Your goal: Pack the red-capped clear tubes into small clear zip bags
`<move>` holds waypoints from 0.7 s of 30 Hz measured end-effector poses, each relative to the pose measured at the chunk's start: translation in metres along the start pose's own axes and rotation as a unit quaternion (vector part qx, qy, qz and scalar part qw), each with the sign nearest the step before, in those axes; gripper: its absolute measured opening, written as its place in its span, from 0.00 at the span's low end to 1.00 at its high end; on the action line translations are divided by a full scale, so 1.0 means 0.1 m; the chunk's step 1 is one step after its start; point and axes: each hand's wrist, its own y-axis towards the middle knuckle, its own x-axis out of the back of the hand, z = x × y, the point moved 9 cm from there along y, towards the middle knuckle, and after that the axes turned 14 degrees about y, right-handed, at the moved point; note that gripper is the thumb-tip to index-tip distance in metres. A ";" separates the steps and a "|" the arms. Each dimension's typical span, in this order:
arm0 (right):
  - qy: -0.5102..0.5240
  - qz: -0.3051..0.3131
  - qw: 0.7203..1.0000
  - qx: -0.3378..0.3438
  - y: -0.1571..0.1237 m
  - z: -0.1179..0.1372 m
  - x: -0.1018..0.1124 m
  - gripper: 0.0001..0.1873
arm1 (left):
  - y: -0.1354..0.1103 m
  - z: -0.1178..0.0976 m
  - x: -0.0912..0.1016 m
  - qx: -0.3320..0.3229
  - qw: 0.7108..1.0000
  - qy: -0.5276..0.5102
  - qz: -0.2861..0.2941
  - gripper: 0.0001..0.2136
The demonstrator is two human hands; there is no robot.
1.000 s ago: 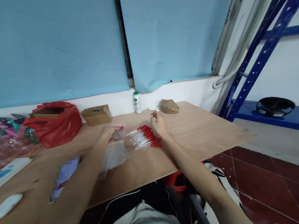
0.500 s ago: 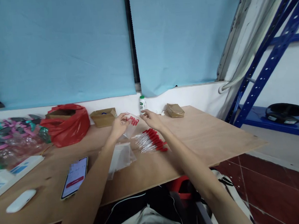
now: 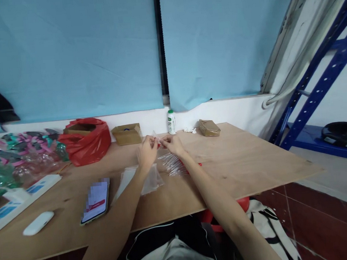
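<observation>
Over the middle of the table, my left hand [image 3: 147,148] is closed on a small clear plastic bag [image 3: 155,134] that has red pieces inside, mostly covered by fingers. My right hand [image 3: 173,143] meets it from the other side, fingertips pinched at the bag's edge. Below the hands lies a pile of thin clear sticks with red ends [image 3: 173,165]; my right forearm hides most of the red ends. Flat clear plastic bags [image 3: 153,180] are spread left of the pile, partly under my left forearm.
A phone [image 3: 95,200], a white case [image 3: 38,223] and a power strip [image 3: 45,184] lie at left. Behind them stand spray bottles [image 3: 24,166] and a red bag [image 3: 93,145]. Along the wall are an open cardboard box [image 3: 128,136], a white bottle [image 3: 171,124] and a brown package [image 3: 209,128].
My right hand has come in to the bag and pinches its edge; before, it was apart from it. The red pieces are now mostly covered. The view has shifted slightly left.
</observation>
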 end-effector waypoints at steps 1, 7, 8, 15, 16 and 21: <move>-0.011 0.008 1.000 0.008 0.00 -0.02 -0.02 0.14 | -0.01 0.01 -0.07 0.012 0.999 0.008 0.030 0.11; -0.013 0.027 0.999 0.014 -0.02 -0.11 -0.06 0.13 | -0.03 0.02 -0.23 0.012 0.997 0.029 0.065 0.09; -0.006 0.025 1.000 0.007 -0.02 -0.12 -0.06 0.13 | -0.03 0.01 -0.23 0.007 0.998 0.028 0.063 0.09; 0.021 0.003 0.999 -0.038 -0.02 -0.22 -0.03 0.07 | -0.01 0.02 -0.24 -0.028 0.998 -0.029 0.054 0.06; 0.012 -0.001 0.999 -0.038 -0.03 -0.22 -0.02 0.05 | -0.01 0.01 -0.24 -0.042 0.997 -0.041 0.050 0.06; -0.095 -0.023 0.995 0.010 -0.09 -0.04 -0.01 0.01 | -0.04 -0.04 -0.22 -0.072 0.993 -0.084 0.037 0.07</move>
